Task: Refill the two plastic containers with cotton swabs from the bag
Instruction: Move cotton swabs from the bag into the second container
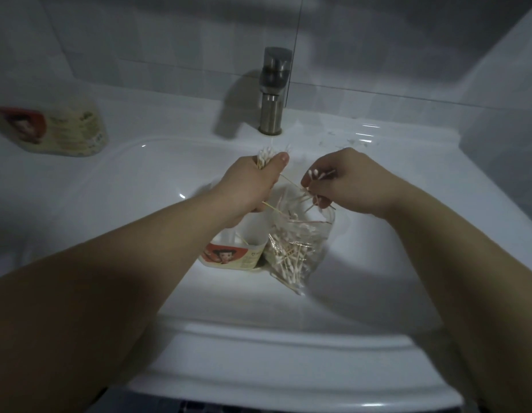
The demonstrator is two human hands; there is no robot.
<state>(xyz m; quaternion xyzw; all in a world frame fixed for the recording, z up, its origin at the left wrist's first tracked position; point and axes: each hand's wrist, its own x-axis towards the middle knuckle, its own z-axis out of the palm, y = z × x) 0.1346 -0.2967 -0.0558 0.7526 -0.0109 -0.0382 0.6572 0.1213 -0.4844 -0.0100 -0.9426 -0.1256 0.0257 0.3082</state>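
My left hand grips a bundle of cotton swabs upright over the basin, their white tips sticking out above my fist. My right hand pinches a smaller bunch of swabs just above the clear plastic bag, which lies in the basin holding several swabs. An open plastic container with a red cartoon label stands in the basin left of the bag, under my left wrist, with a few swabs inside. A second container with the same label lies on the counter at far left.
A white sink fills the view, with a steel faucet at the back centre. White tiled walls rise behind and to the right. The sink's front rim is close to my body.
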